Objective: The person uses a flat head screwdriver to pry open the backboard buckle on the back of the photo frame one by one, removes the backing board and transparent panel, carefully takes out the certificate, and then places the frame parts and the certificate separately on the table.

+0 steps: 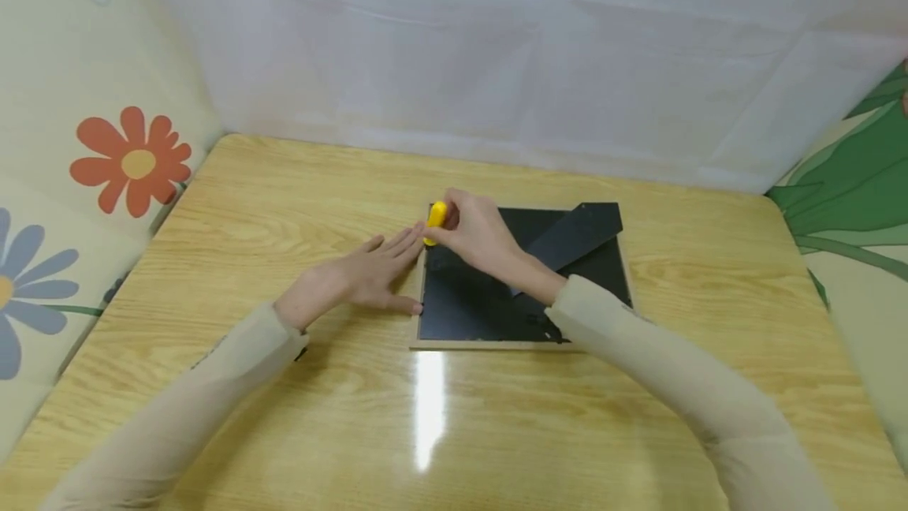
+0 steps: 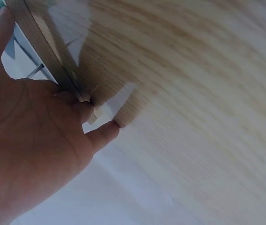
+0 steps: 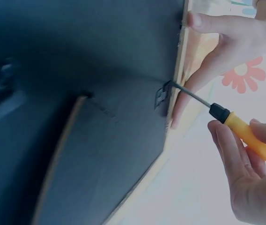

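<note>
A picture frame (image 1: 489, 345) lies face down on the table, its black backing board (image 1: 464, 302) up. My right hand (image 1: 481, 233) grips the yellow handle of a screwdriver (image 3: 247, 133) between thumb and fingers. In the right wrist view, the shaft slants to the frame's left edge, its tip right at a small metal hanger (image 3: 161, 97). My left hand (image 1: 369, 273) lies with fingers spread along that same edge, thumb and fingertips at the wooden rim. A black stand leg (image 1: 578, 233) slants across the backing, partly hidden by my right wrist.
The frame rests on a wood-grain table (image 1: 284, 400). A white cloth (image 1: 454, 61) hangs behind the table's far edge. Walls with painted flowers (image 1: 138, 164) and leaves (image 1: 865, 180) stand at both sides.
</note>
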Demonstrator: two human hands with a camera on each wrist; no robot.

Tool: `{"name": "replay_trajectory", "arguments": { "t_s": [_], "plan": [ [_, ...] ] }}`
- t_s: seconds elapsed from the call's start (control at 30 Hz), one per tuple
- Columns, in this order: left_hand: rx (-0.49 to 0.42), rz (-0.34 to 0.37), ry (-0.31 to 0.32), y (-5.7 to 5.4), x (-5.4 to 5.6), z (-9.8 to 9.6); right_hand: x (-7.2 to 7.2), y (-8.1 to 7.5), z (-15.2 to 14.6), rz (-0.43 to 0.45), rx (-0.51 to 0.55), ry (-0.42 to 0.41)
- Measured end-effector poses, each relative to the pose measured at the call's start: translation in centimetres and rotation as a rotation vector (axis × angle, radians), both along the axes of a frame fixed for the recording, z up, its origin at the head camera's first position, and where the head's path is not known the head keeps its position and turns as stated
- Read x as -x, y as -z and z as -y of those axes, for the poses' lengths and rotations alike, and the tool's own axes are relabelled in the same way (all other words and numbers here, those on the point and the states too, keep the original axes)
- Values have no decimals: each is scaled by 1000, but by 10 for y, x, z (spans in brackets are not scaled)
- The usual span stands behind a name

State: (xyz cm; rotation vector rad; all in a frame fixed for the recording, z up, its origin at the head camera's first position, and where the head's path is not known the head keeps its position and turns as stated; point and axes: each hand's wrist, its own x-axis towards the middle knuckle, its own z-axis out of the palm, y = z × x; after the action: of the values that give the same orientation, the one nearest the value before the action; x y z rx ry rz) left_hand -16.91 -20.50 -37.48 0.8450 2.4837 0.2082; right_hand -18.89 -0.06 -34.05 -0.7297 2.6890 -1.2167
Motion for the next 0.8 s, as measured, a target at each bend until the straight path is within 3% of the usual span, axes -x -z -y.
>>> {"name": "replay_trajectory", "arguments": {
  "t_s": [0.13,0.33,0.5,0.67,0.8],
  "plan": [
    [-20,-12,27,-1,-4,1,-3,9,-21,28,41,6],
    [-56,-43,89,0,-19,-1,-18,20,-69,210,164,70],
    [-72,-87,105,3,-28,-4,-33,26,-105,320,268,81],
    [-61,-117,94,4,-25,-8,-39,32,-128,334,259,100],
    [-43,-103,77,3,-19,-11,-36,34,-139,289,175,85]
  ]
}}
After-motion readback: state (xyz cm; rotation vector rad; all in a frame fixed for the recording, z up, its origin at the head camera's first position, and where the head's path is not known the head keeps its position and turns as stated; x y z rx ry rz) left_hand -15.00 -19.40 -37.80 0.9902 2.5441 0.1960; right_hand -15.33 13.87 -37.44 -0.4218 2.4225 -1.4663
